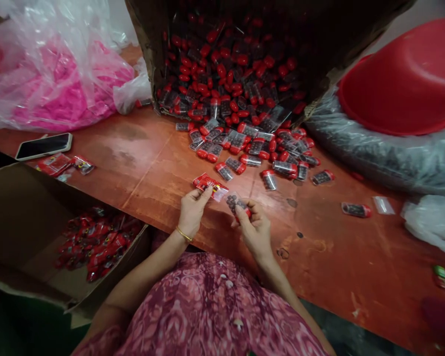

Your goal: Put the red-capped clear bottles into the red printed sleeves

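L grip (193,211) pinches red pkt (203,181), R grip (256,231) clr tube (231,201).

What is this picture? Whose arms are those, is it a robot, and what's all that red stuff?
No robot here! Those are a person's two bare hands. The camera is worn on that person's head, looking forward and down, so you see nearly what they see.

The left hand holds a shiny red packet. The right hand holds a small clear container with dark round bits inside.

On the reddish table lies a pile of similar red-ended containers, spreading out of a big dark box. There's also a phone, something pink in a clear bag and, on the right, a red tub. Lower left, another box holds lots of red packets.
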`<state>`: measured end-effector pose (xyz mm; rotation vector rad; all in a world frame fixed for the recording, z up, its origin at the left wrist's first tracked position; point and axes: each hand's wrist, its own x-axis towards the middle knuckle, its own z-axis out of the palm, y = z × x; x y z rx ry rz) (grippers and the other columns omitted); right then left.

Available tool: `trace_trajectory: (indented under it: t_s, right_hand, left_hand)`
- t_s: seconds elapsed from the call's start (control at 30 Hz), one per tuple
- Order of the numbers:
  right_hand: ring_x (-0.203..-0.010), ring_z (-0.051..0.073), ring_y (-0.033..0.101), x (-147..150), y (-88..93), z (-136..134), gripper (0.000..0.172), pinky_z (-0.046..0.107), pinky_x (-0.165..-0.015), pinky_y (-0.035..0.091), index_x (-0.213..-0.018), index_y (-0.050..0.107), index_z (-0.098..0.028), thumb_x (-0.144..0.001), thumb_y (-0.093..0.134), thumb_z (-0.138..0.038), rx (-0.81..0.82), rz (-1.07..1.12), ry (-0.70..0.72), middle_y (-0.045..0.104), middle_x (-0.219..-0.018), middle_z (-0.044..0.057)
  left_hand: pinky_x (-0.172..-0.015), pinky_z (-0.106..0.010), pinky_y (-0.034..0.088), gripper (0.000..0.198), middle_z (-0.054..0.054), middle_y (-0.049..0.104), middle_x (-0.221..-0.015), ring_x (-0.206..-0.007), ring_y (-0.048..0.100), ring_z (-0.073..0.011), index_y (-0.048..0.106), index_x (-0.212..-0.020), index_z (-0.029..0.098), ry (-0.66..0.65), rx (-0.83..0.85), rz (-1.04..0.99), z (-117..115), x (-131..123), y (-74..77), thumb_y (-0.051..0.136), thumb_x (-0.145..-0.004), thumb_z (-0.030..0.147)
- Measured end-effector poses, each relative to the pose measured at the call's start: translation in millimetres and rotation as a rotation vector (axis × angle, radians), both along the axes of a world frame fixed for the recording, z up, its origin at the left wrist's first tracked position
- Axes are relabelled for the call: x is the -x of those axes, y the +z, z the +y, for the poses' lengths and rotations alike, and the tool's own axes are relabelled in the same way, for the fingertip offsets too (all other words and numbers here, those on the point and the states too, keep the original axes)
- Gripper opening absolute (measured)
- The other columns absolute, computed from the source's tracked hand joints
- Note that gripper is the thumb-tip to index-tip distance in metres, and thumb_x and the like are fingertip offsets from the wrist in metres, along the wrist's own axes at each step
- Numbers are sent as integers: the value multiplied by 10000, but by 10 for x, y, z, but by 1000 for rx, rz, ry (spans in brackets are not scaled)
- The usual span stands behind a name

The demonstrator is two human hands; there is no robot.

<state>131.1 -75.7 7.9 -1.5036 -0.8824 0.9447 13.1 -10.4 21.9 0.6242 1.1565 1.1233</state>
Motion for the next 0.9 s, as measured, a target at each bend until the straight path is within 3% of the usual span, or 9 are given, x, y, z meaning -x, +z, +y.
trace_trajectory:
  t_s: [0.13,0.27,0.37,0.47,0.57,0.67,0.9]
  right_hand:
    - [-596,133,549,-193,-146,-23,231,271,-562,466,-901,582,-178,-778,562,-372,43,-340,77,608,-744,14]
    - [-787,213,579,-433,-202,-62,207,351,-714,473,-917,601,-183,-788,523,-323,-10,-804,-14,632,-852,82]
    - [-755,197,554,-548,-147,-79,172,310,-658,446,-884,618,-201,-799,483,-265,10,-1008,-16,596,-837,76]
    - [-690,177,515,-571,-97,-39,144,278,-576,385,-815,632,-192,-767,497,-214,135,-1189,155,569,-841,76]
    - [-685,179,504,-527,-108,62,153,282,-582,366,-798,640,-172,-788,498,-228,171,-1265,333,574,-833,86]
    - [-757,212,512,-523,-154,152,226,315,-659,380,-854,652,-175,-839,479,-320,114,-1282,391,596,-825,93]
    - [-1053,273,483,-779,-256,45,340,418,-868,387,-1146,559,-168,-825,498,-263,-13,-1176,498,556,-1196,131]
  left_hand:
    - [-674,-239,456,353,-19,697,-696,-631,585,-107,709,-711,135,18,-45,56,25,52,-33,760,-548,444]
    - [-683,-242,451,331,-19,699,-704,-652,589,-115,711,-715,136,-21,-99,112,47,64,-37,749,-573,433]
    - [-674,-244,454,352,-23,697,-697,-646,591,-119,706,-692,135,-48,-54,94,55,38,-18,765,-538,446]
    - [-657,-238,454,366,-22,692,-677,-617,588,-108,697,-660,136,-74,12,40,61,21,14,787,-497,451]
    - [-595,-212,440,380,-13,684,-648,-579,583,-94,686,-649,142,-87,90,-9,66,46,43,803,-464,453]
    - [-545,-193,426,386,-12,679,-643,-557,587,-88,675,-660,148,-110,166,-44,69,108,58,805,-465,455]
    - [-554,-187,428,377,-18,683,-652,-576,600,-90,670,-668,149,-128,138,-23,74,172,60,792,-493,460]
